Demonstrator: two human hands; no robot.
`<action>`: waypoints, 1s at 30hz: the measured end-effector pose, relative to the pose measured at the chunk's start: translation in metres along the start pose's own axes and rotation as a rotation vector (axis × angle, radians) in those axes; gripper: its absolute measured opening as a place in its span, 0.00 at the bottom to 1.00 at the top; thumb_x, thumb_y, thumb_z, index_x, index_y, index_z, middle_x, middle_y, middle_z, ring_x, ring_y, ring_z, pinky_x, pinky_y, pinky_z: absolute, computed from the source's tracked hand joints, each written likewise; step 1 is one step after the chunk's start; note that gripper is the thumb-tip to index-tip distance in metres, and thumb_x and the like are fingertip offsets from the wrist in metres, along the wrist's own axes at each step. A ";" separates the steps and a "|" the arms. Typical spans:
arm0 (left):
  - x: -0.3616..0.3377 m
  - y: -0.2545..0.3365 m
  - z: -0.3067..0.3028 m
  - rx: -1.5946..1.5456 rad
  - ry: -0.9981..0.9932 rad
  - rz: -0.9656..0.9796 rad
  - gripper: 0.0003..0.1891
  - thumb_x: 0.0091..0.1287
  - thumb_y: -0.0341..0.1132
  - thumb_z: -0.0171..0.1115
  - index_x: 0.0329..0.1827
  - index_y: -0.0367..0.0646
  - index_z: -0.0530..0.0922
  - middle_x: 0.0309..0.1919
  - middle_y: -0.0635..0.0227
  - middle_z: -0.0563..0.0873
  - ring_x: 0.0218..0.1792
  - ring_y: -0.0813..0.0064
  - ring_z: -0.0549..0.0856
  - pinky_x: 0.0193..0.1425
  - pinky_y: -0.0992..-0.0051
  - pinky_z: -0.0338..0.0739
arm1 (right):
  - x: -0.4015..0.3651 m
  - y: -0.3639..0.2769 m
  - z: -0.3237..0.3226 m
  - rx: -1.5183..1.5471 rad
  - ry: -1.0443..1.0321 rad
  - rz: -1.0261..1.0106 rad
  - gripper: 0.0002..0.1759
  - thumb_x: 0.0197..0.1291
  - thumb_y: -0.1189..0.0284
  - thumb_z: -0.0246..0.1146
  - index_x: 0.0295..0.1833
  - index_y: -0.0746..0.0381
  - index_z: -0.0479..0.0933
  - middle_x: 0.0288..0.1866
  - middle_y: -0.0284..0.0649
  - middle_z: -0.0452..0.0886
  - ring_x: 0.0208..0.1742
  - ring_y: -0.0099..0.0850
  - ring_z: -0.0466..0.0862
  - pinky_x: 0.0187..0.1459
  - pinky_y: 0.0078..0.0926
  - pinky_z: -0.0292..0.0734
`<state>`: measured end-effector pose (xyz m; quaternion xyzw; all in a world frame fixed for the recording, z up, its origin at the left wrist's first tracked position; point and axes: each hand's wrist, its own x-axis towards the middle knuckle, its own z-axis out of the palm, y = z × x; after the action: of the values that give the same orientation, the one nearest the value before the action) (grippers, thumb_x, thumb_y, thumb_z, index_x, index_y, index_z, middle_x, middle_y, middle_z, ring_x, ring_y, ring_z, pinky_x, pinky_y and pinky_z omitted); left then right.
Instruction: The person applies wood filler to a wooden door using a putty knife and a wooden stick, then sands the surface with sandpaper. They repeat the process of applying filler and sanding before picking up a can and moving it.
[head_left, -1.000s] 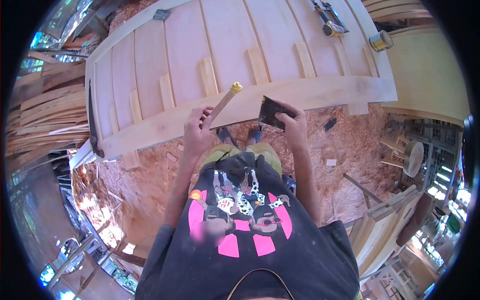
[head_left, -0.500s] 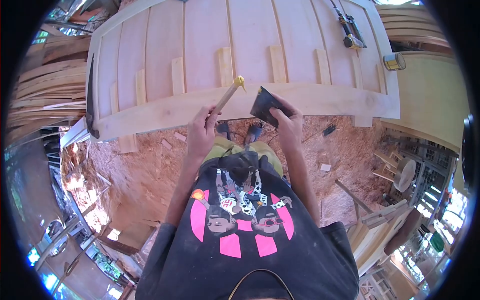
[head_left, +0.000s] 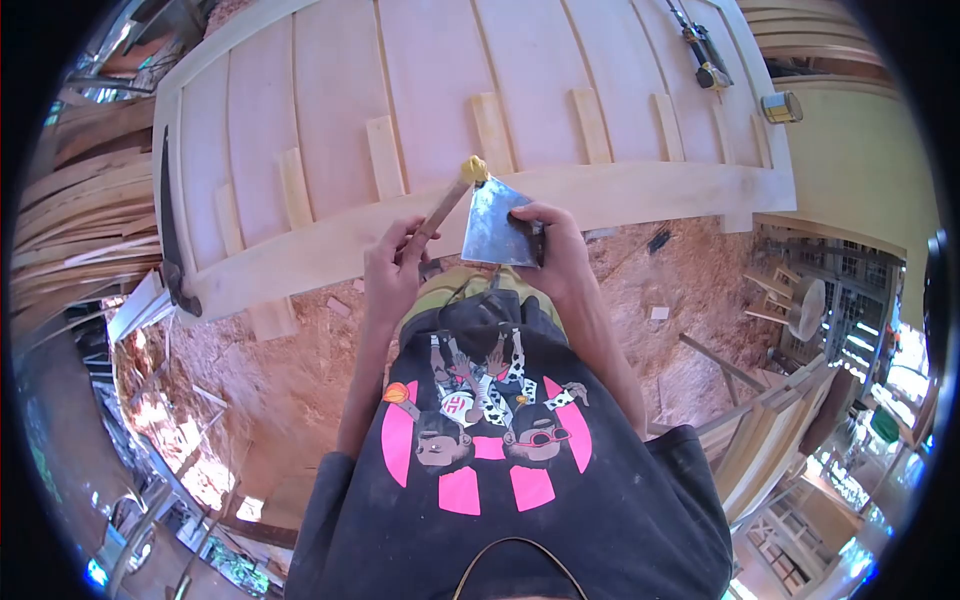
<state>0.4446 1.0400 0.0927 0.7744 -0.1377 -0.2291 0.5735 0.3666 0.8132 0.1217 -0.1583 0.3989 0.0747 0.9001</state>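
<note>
Dabbing yellow paste (head_left: 473, 168) from stick (head_left: 443, 207) clamped in left hand (head_left: 392, 268) onto scraper (head_left: 495, 230) gripped in right hand (head_left: 552, 255), centre frame; seemingly spreading none yet on door (head_left: 430, 80) above.

Your right hand (head_left: 552, 258) has the scraper (head_left: 497, 228): bare metal blade, grey, dull sheen, smudged. Your left hand (head_left: 388, 272) has the stick (head_left: 438, 213): raw wood, matt, with a lumpy yellow paste blob (head_left: 473, 168) on its tip. The door panel (head_left: 440, 90) is pale unfinished wood, smooth and matt. The floor (head_left: 270, 380) is rough reddish sawdust. The tin (head_left: 780, 107) is shiny metal. Your T-shirt (head_left: 500, 500) is matt black cloth with a pink print.
</note>
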 end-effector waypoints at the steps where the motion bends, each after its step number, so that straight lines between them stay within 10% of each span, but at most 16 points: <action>1: 0.002 -0.007 -0.015 -0.002 -0.009 -0.002 0.12 0.81 0.31 0.58 0.62 0.38 0.82 0.41 0.65 0.92 0.32 0.83 0.82 0.36 0.79 0.77 | 0.001 0.008 0.013 0.029 0.008 -0.008 0.09 0.62 0.74 0.64 0.46 0.63 0.81 0.40 0.39 0.87 0.38 0.35 0.89 0.45 0.36 0.87; 9: 0.014 -0.043 -0.097 0.044 0.015 0.042 0.12 0.80 0.30 0.57 0.61 0.36 0.81 0.38 0.64 0.92 0.29 0.82 0.83 0.32 0.77 0.78 | 0.020 0.051 0.057 0.106 -0.095 -0.118 0.13 0.61 0.77 0.64 0.51 0.66 0.83 0.41 0.41 0.89 0.44 0.35 0.90 0.47 0.35 0.88; 15: 0.028 -0.035 -0.095 -0.332 -0.071 -0.282 0.15 0.83 0.33 0.53 0.64 0.33 0.78 0.35 0.66 0.87 0.26 0.83 0.83 0.30 0.80 0.79 | 0.053 0.065 0.069 -0.900 -0.008 -0.871 0.25 0.60 0.88 0.61 0.63 0.66 0.84 0.48 0.42 0.88 0.44 0.38 0.87 0.51 0.36 0.85; 18: 0.033 -0.020 -0.087 -0.440 -0.125 -0.314 0.16 0.84 0.35 0.53 0.64 0.33 0.78 0.35 0.66 0.86 0.24 0.82 0.82 0.28 0.80 0.77 | 0.077 0.075 0.076 -1.632 -0.022 -1.593 0.32 0.49 0.86 0.68 0.63 0.59 0.87 0.54 0.38 0.85 0.51 0.39 0.81 0.51 0.37 0.80; 30: 0.051 -0.029 -0.086 -0.516 -0.009 -0.253 0.14 0.83 0.34 0.55 0.63 0.33 0.79 0.33 0.67 0.86 0.22 0.84 0.81 0.24 0.80 0.74 | 0.095 0.073 0.071 -1.763 0.042 -1.564 0.30 0.47 0.85 0.68 0.60 0.58 0.89 0.59 0.35 0.86 0.56 0.40 0.82 0.59 0.39 0.78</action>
<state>0.5310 1.0959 0.0755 0.6128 0.0201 -0.3296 0.7179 0.4607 0.9071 0.0802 -0.9284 0.0188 -0.2501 0.2741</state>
